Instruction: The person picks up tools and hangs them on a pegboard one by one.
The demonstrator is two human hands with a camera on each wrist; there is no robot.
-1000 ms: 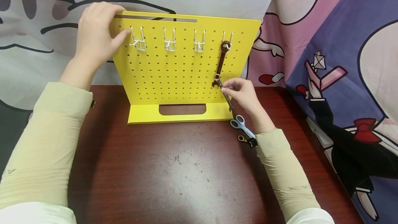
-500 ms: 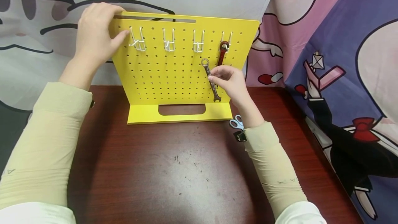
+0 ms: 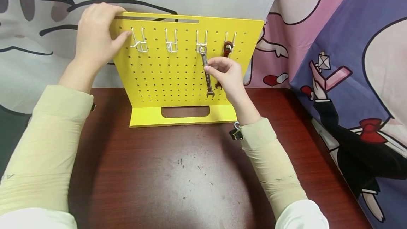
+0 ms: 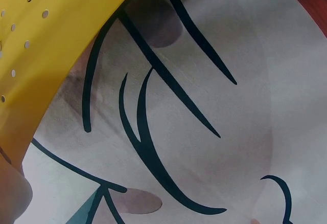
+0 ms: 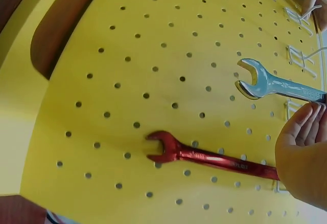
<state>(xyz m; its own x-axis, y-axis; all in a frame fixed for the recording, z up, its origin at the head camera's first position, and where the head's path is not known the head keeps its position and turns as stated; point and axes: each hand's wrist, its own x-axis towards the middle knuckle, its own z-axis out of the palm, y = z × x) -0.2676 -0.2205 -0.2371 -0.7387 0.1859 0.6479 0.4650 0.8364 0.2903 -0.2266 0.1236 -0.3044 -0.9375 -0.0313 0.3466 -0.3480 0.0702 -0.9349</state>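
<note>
My left hand [image 3: 96,38] grips the upper left corner of a yellow pegboard [image 3: 165,77], its thumb lying on the front. Between thumb and fingers of my right hand [image 3: 226,75], a silver combination wrench [image 3: 207,73] is pinched near its middle, ring end up and open end down. That ring end overlaps the third white wire hook [image 3: 198,38] in the head view; I cannot tell if it is on it. A red combination wrench [image 5: 219,161] hangs from the rightmost hook [image 3: 234,37], partly hidden by my right hand in the head view.
Two more white hooks, the leftmost hook [image 3: 140,41] and the second hook [image 3: 171,41], carry nothing. The board stands on a dark red-brown table [image 3: 159,172]. Scissors' blue handle [image 3: 236,125] peeks out beside my right sleeve. Printed cloth [image 3: 337,63] hangs behind and to the right.
My right hand has moved left and up with the silver wrench, from beside the red wrench to the third hook. The wrench now hangs nearer vertical. My left hand has stayed on the board's corner.
</note>
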